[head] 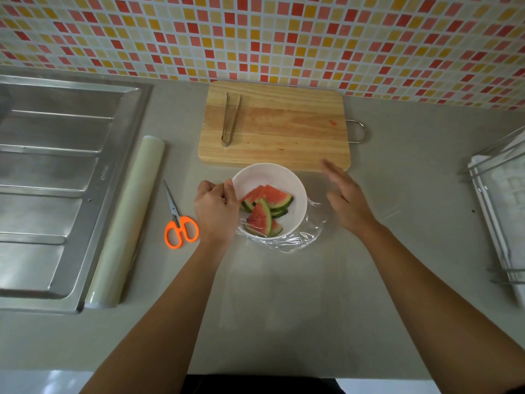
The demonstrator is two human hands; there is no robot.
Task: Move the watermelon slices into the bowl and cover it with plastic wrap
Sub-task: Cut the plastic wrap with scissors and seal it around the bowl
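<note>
Wrapping stage: red watermelon slices (265, 207) sit in round white bowl (295, 189); clear plastic wrap (298, 240) partly on.
Left hand (216, 207) pinches wrap at rim; right hand (345, 196) open, empty; next, judged: stretch film across.

Grey countertop (284, 294), steel drainboard (56, 166) left, red-yellow mosaic tile wall (255, 32) behind

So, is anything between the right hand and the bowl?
Nothing visible. The right hand is open beside the bowl, with only bare counter and loose plastic wrap between them.

A home kitchen: mosaic-tiled wall (284, 32); steel sink drainboard (56, 172); wooden cutting board (284, 129) on counter (284, 308)
</note>
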